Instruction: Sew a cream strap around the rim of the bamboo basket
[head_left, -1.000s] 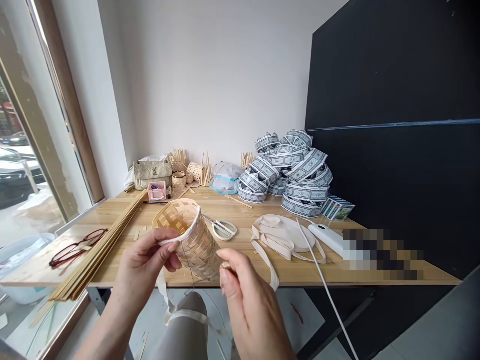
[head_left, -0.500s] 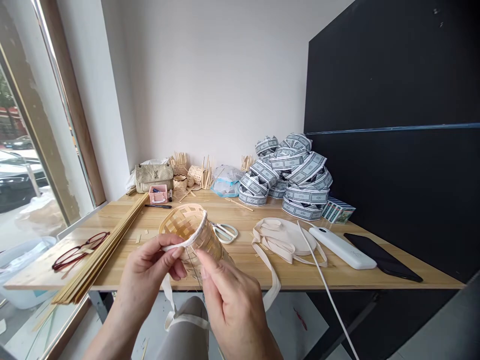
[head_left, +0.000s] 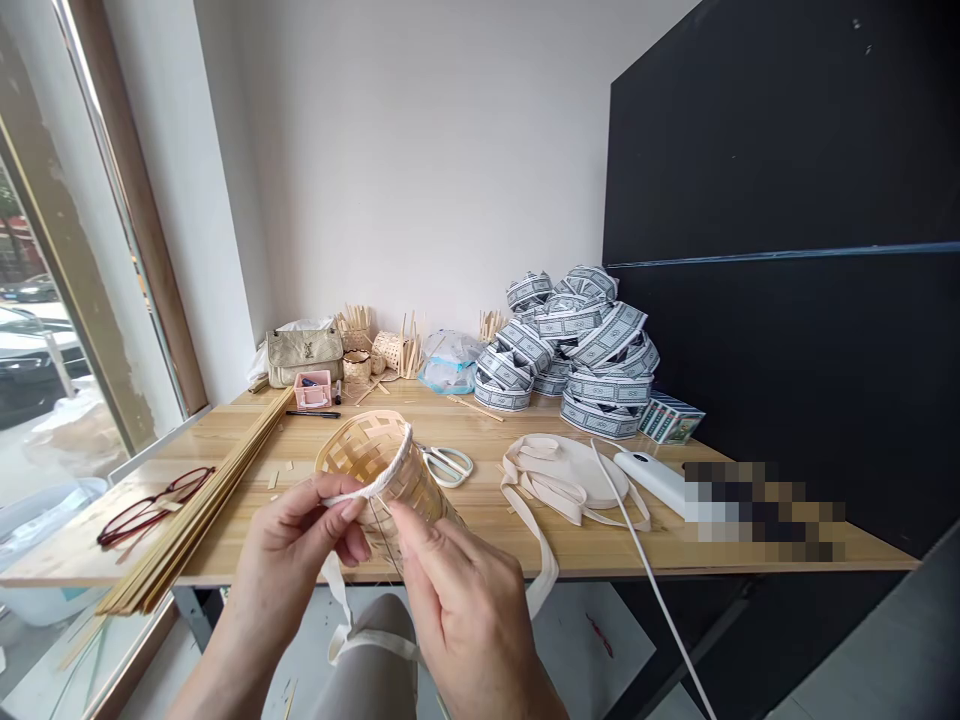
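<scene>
A woven bamboo basket (head_left: 360, 445) is tilted with its open mouth toward the upper left, above the table's front edge. White wrapping (head_left: 396, 462) covers part of its rim. My left hand (head_left: 307, 525) pinches the white-wrapped rim at the near left. My right hand (head_left: 461, 580) is closed beside the rim, thumb and forefinger together; what they hold is too small to make out. A thin dark thread (head_left: 385, 535) hangs between my hands. From below my left hand a white fabric strip (head_left: 337, 590) trails down over my knee.
Behind the basket lie scissors (head_left: 448, 465). To the right are a coiled cream ribbon (head_left: 555, 475), a white cord (head_left: 652, 575) and a white power bank (head_left: 649, 480). Bamboo strips (head_left: 202, 500) and red glasses (head_left: 154, 505) lie left. Patterned bands (head_left: 607, 385) are piled behind.
The view has shifted slightly to the right. My right hand has moved slightly left and up at the rim, while my left hand keeps its hold. A pixelated patch now covers the phone area.
</scene>
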